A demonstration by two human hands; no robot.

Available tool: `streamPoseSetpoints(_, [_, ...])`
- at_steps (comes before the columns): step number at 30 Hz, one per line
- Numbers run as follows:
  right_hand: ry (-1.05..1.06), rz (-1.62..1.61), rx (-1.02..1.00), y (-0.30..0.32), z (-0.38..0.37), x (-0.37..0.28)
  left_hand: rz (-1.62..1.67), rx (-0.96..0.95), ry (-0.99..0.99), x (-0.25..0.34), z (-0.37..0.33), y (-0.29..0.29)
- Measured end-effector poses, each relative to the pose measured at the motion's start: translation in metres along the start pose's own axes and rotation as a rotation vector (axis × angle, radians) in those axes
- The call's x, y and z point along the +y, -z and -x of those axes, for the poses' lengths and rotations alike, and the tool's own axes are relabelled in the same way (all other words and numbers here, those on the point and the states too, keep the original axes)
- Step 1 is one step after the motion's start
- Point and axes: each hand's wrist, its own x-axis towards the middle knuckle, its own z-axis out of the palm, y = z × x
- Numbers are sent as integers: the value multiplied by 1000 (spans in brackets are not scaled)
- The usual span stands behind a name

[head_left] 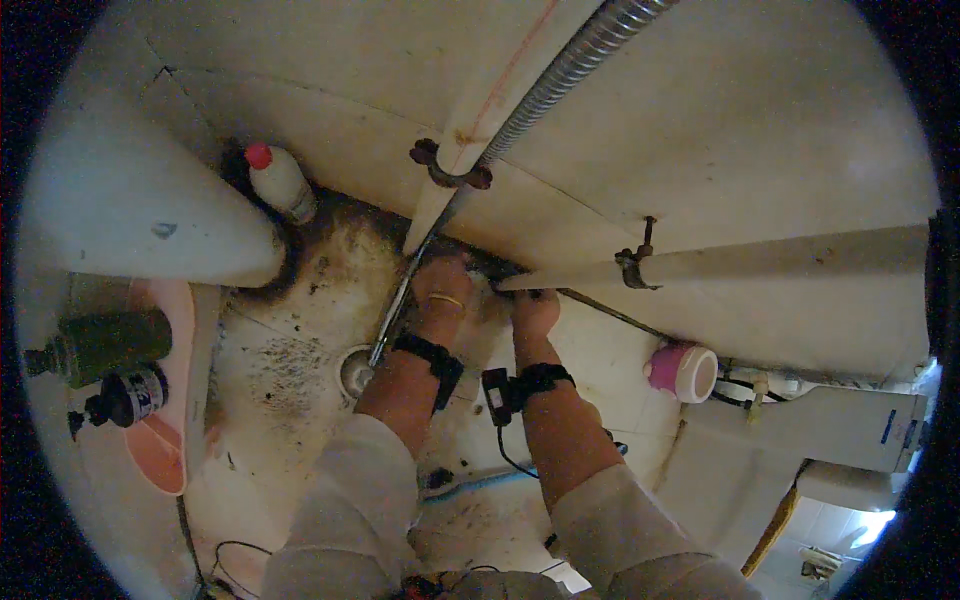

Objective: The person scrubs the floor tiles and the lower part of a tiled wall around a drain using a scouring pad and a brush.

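Both my arms reach down to the dirty corner where the tiled floor meets the wall. Beside the foot of the upright white pipe (437, 205) is my left hand (443, 282), a thin yellow band at its wrist; its fingers are hidden in the dark corner. My right hand (537, 314) is curled closed by the low end of the second white pipe (590, 275); what is in it is hidden. A metal flexible hose (560, 80) runs along the upright pipe, and a shiny metal tube (392, 312) passes left of my left hand into the round floor drain (355, 372).
A white toilet base (170, 200) and a white bottle with a red cap (281, 183) stand left. A pink tray (160, 440) bears a green bottle (115, 345) and a dark bottle (130, 395). Right are a pink-and-white tub (685, 373) and a pipe clamp (636, 267).
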Motion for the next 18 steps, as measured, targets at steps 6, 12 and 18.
streamPoseSetpoints(6, [-151,-126,-149,9,7,7,-153,23,-286,16,41,-34])
streamPoseSetpoints(12, [32,-38,-61,2,3,-17,-189,-216,-337,5,46,-38])
streamPoseSetpoints(18, [152,271,-242,42,33,-14,-111,-128,-222,25,25,-25])
